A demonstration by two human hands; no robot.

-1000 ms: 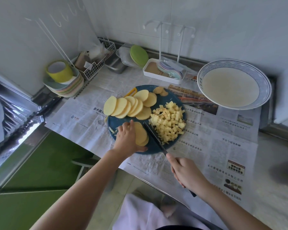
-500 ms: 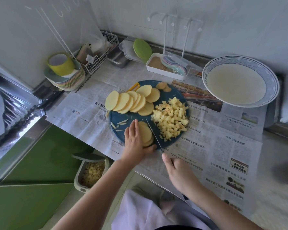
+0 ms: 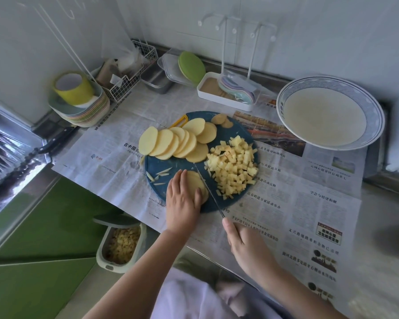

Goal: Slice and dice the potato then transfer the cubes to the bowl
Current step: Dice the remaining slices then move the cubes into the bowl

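Head view: round blue cutting board point(image 3: 228, 132).
Left hand point(image 3: 182, 200): flat, fingers straight, pressing stacked potato slices point(image 3: 195, 181) at board's near edge.
Right hand point(image 3: 247, 246): wrapped round knife point(image 3: 207, 187) handle, blade just right of stack.
Potato cubes point(image 3: 233, 166): piled right of blade.
Bowl point(image 3: 376, 116): far right, well apart.

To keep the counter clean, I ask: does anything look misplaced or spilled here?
Slightly. The leftmost potato slice hangs over the cutting board edge onto the newspaper, and one small pale scrap lies off the board.
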